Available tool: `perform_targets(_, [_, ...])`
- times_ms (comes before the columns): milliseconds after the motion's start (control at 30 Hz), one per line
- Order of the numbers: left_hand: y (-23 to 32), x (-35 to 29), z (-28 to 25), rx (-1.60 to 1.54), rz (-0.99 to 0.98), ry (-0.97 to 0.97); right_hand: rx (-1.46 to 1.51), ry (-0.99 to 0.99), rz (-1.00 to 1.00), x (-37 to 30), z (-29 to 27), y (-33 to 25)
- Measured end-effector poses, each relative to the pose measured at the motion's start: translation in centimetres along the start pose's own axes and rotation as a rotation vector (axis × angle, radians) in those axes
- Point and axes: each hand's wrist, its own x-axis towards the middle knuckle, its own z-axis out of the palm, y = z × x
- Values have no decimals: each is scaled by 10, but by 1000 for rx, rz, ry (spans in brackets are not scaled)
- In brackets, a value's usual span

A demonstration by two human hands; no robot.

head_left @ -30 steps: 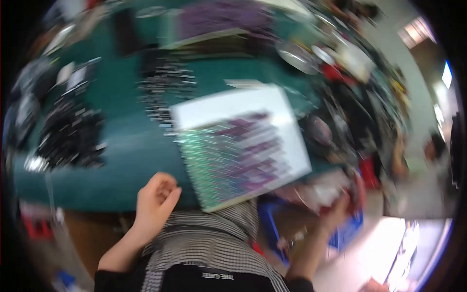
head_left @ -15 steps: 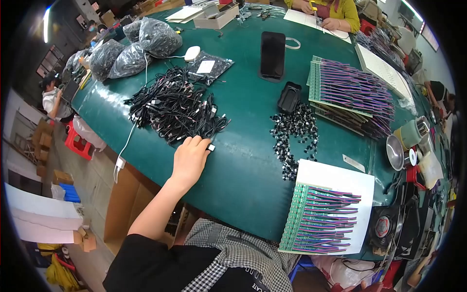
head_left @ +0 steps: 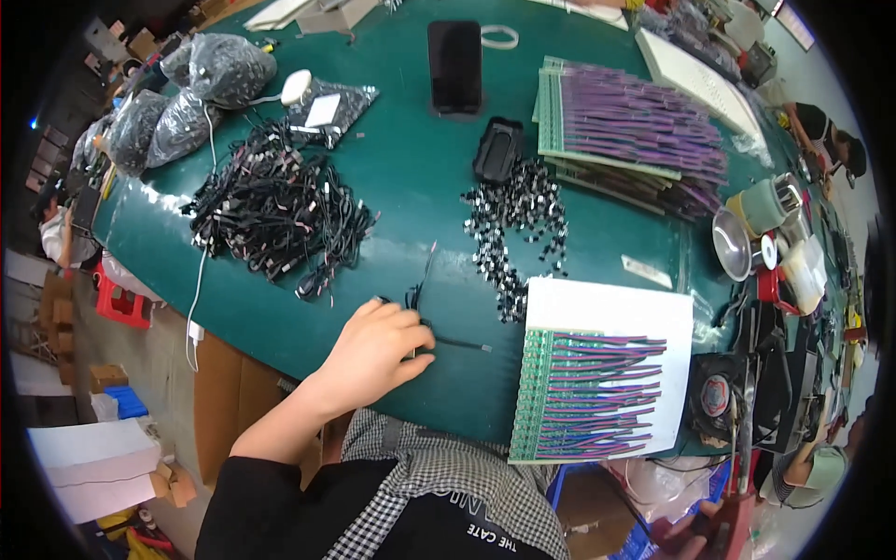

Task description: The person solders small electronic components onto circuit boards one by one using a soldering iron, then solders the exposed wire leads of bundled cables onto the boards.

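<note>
My left hand [head_left: 378,343] is closed on a thin black cable [head_left: 459,344] above the near part of the green table. One stripped-looking end points right, and another thin lead stands up beyond my fingers. Behind it lies a tangled heap of black cables [head_left: 275,210] with small white connectors. At the lower right edge my right hand [head_left: 686,539], dark and partly cut off, is around a red-handled tool [head_left: 731,530] with a long metal shaft. Green circuit boards with purple and black wires [head_left: 534,397] rest on a white sheet [head_left: 674,373] between the hands.
Small black connectors [head_left: 509,224] are scattered mid-table below a black tray [head_left: 497,149]. A phone [head_left: 455,67] stands farther back. More wired boards [head_left: 625,131] are stacked at the right, near a metal bowl [head_left: 732,245] and a fan [head_left: 714,396]. Filled plastic bags [head_left: 219,70] sit far left.
My left hand has come away from the cable heap toward the table's near edge, bringing a black cable with it. My right hand now shows at the red-handled tool. The view has shifted.
</note>
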Motion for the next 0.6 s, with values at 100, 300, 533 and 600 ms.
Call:
perform_targets(100, [11,18,10,-47,152,5,-508,-98,-103,-23,3,15])
perform_targets(300, [7,40,43,-4,196,36,155,-168,263,-35,40,26])
perform_targets(533, [9,50,43,-213,150,146,306,-402,481,-30,65,16])
perform_targets(600, [14,52,40,-183,330,227,246,-349,460,-33,75,17])
